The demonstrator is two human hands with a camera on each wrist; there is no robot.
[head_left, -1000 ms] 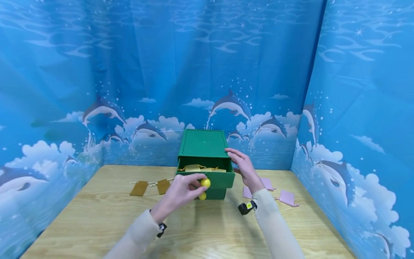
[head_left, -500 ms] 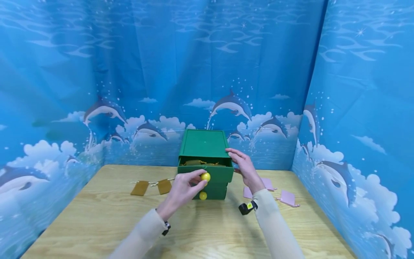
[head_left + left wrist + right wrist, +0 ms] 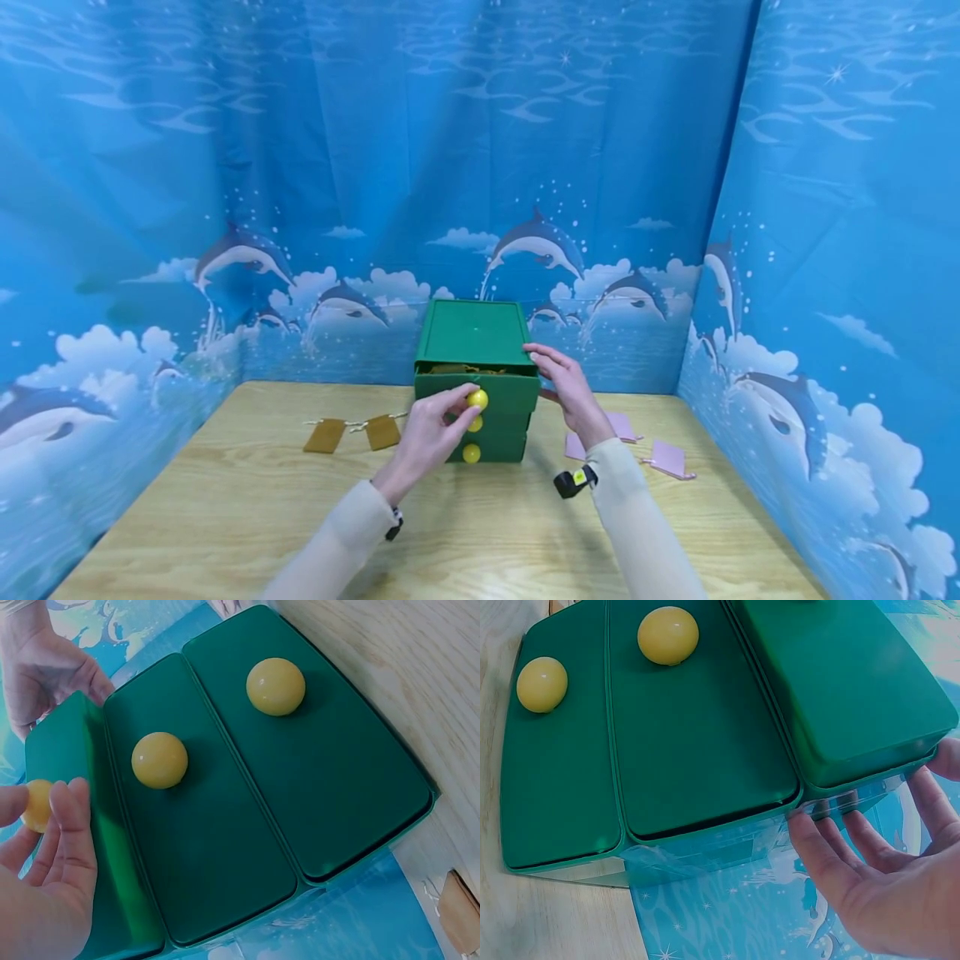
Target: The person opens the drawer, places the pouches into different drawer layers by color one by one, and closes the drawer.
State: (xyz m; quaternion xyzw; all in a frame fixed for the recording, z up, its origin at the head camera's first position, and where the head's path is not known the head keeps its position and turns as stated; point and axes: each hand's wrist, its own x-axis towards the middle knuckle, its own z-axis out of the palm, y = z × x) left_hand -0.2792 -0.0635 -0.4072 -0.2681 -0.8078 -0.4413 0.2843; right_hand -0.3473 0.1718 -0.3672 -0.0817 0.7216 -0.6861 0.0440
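A green drawer cabinet [image 3: 475, 332] stands against the back curtain, with three stacked drawers. Its top drawer [image 3: 517, 390] sticks out a little, and brownish cloth with yellow cords [image 3: 450, 368] shows in the narrow gap above its front. My left hand [image 3: 429, 430] pinches the round yellow knob [image 3: 477, 399] of that drawer between thumb and fingers. The knobs of the middle drawer [image 3: 160, 760] and the bottom drawer [image 3: 276, 687] are untouched. With fingers extended, my right hand [image 3: 900, 874] rests against the cabinet's right side near its top.
Two brown drawstring pouches [image 3: 324, 436] lie on the wooden table [image 3: 225, 500] left of the cabinet. Several pink pouches [image 3: 667, 458] lie to its right, partly behind my right wrist. Blue dolphin-print curtains [image 3: 480, 167] enclose the back and sides.
My left hand has moved away from me with the knob, and the top drawer has slid most of the way into the cabinet. My right hand has stayed in place.
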